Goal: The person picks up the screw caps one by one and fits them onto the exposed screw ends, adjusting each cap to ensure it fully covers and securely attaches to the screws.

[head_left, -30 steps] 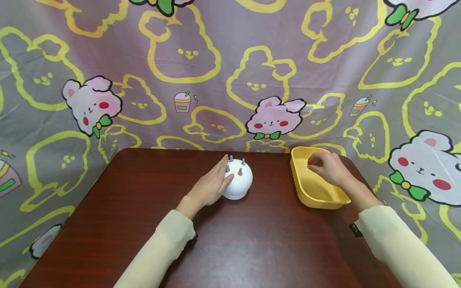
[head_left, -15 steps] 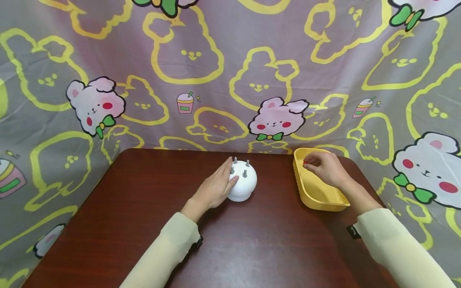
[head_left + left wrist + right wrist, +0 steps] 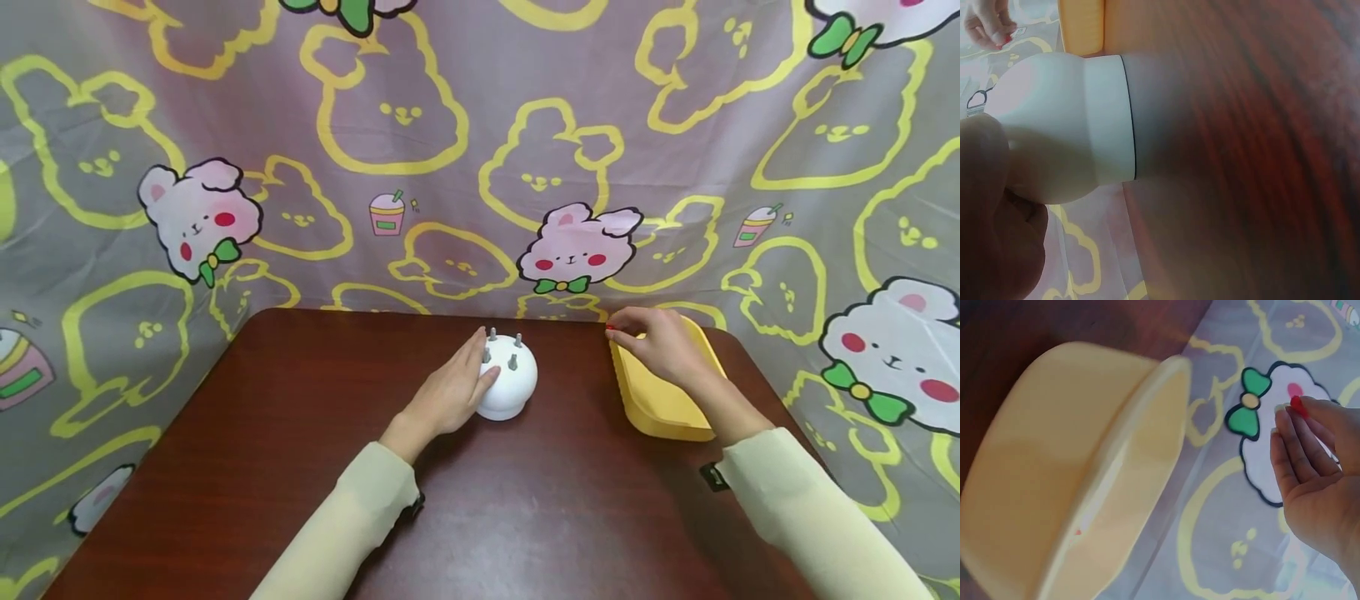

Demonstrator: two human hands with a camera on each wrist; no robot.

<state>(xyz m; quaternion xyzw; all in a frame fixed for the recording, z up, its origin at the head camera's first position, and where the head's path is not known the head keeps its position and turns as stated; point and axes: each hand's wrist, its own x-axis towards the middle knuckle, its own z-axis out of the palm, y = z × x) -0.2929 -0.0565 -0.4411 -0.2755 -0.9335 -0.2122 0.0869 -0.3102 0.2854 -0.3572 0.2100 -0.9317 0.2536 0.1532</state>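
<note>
A white rounded object (image 3: 510,379), dome-shaped with several grey pegs on top, stands on the table. Against its left side rests my left hand (image 3: 442,392), fingers straight and the thumb on the near side. The left wrist view shows the white object's (image 3: 1060,125) smooth side and flat base close up. Over the far left rim of the yellow bin (image 3: 660,404), my right hand (image 3: 660,342) pinches a small red piece (image 3: 1299,406) between thumb and fingertips. Most of that piece is hidden, so its kind cannot be told.
The yellow bin stands at the right on the dark brown table (image 3: 300,400). A small red spot (image 3: 1078,532) shows inside it in the right wrist view. A patterned cloth (image 3: 450,167) hangs behind and at both sides.
My right hand has moved left and slightly away from me, from over the bin's inside to its far left rim, still pinching the red piece. My left hand stays on the white object.
</note>
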